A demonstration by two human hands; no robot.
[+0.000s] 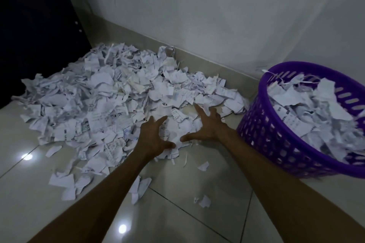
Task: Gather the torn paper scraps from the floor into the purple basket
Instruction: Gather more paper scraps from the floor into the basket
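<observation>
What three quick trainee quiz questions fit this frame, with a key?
1. True or false: the purple basket is empty.
2. The left hand and right hand are: A) spread open over the paper pile B) inside the basket C) closed around a broom.
3. Which side of the pile is the basket on?

Key: 1 false, it holds scraps. 2 A. 3 Right, near the wall.
</observation>
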